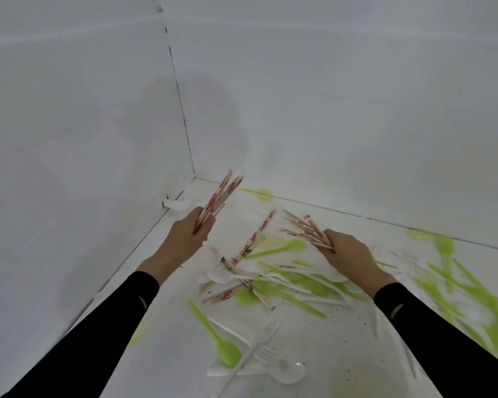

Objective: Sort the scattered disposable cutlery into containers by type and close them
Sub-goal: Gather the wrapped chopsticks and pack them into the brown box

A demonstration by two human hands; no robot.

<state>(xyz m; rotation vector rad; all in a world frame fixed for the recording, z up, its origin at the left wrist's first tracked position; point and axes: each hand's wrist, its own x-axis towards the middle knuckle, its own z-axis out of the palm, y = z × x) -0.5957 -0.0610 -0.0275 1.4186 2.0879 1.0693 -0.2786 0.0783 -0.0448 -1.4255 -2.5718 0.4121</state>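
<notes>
Gathering wrapped chopsticks out of mixed cutlery on the white tabletop (322, 340). Left hand (184, 237) curled round a raised bundle (220, 196), tips toward the corner. Right hand (348, 254) gripping a splayed fan (302, 228) low over the pile. Loose chopsticks (252, 239) lying among green spoons (276, 249) and white forks (266, 328). No containers in view. Advisable: merge both lots into one hand, square the ends with a tap, then lift remaining sticks singly to avoid snagging spoons.
</notes>
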